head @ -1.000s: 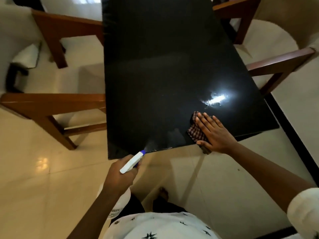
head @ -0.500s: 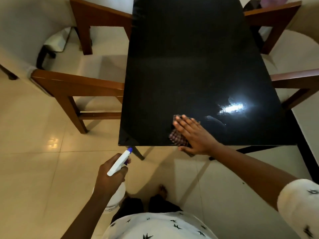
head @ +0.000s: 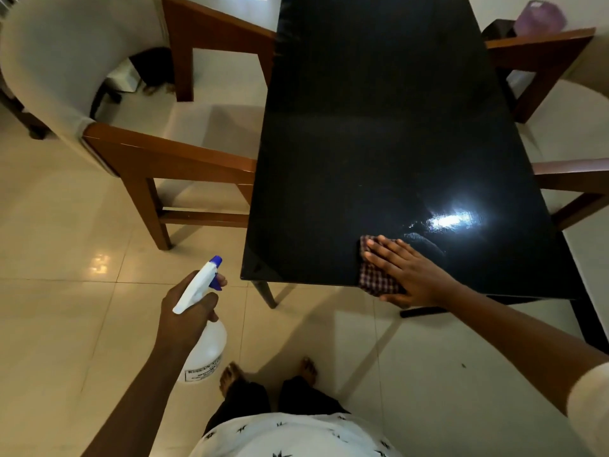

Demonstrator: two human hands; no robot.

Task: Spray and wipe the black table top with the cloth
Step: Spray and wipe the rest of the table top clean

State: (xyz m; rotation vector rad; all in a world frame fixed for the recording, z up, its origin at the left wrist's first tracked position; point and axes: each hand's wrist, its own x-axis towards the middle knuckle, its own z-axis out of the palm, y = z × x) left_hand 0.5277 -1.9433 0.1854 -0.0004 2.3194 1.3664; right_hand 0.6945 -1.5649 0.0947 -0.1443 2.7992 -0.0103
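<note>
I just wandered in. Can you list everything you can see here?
table top: one, glossy black, centre, light glare towards its near end
cloth: one, dark checked, at the table's near edge
spray bottle: one, white with blue nozzle, off the table's near left corner
armchairs: two, brown wood, cream upholstery, one each side of the table
purple object: one, blurred, top right, beyond the armchair there
floor: cream tiles, all around
feet: two, bare, bottom centre
left hand: one, grips the spray bottle
right hand: one, flat on the cloth
</note>
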